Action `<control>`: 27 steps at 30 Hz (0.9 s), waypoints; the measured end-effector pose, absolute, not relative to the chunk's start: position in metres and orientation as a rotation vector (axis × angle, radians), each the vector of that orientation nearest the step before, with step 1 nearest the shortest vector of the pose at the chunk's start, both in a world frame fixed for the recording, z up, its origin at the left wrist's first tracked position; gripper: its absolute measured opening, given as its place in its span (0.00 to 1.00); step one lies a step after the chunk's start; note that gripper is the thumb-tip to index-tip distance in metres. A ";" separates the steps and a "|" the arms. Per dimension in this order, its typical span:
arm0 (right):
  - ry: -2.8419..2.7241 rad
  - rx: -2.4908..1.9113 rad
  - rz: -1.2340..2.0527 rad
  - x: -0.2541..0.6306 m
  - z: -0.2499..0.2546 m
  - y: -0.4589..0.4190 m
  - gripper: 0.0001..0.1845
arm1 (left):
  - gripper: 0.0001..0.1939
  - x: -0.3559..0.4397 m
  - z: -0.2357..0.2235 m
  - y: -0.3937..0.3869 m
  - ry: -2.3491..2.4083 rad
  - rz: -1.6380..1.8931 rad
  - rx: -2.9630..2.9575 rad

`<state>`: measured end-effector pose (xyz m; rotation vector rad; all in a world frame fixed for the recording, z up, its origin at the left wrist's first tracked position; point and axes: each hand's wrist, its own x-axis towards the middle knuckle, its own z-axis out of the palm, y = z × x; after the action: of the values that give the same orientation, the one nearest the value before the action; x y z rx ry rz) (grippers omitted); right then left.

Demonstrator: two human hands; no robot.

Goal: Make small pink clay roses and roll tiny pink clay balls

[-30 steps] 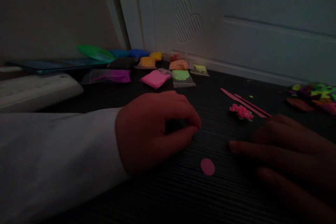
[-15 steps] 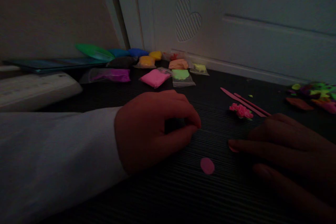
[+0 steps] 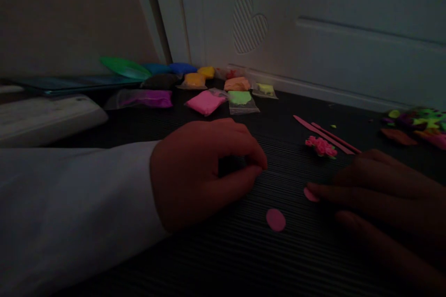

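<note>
My left hand [image 3: 205, 171], in a white sleeve, rests on the dark ribbed tabletop [image 3: 223, 260] with thumb and forefinger tips pressed together; anything between them is hidden. My right hand [image 3: 390, 209] reaches in from the right, forefinger stretched out and thumb apart from it. Its forefinger tip touches the edge of a small flat pink clay disc [image 3: 311, 195] on the table. A second flattened pink clay disc [image 3: 276, 220] lies between the hands, touched by neither. Beyond the right hand sits a cluster of pink clay roses [image 3: 320, 146] with bits of green.
A pink clay knife [image 3: 322, 133] and a thin pink tool [image 3: 334, 137] lie behind the roses. Clay packets, including a pink packet [image 3: 206, 102], line the back by the white panel. A white box-like object [image 3: 49, 118] stands left; colourful clay pieces [image 3: 427, 123] sit far right.
My right forefinger has lifted or shifted slightly, so more of the pink disc under it shows. The left hand has stayed in place.
</note>
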<state>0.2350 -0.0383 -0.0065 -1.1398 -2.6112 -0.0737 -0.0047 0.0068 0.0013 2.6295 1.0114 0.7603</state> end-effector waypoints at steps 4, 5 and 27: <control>-2.588 -1.133 -0.087 0.235 -0.006 -0.038 0.16 | 0.06 -0.005 0.001 0.007 0.997 0.751 2.622; -2.597 -1.123 -0.071 0.235 -0.006 -0.039 0.16 | 0.06 -0.005 0.001 0.007 0.992 0.750 2.620; -2.296 -1.415 -0.228 0.259 0.028 0.016 0.10 | 0.07 -0.002 -0.001 0.004 0.910 0.778 2.516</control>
<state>0.2590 0.0155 0.0279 -1.4152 -2.2964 -0.2283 -0.0020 0.0043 -0.0009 2.5162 0.9102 0.7783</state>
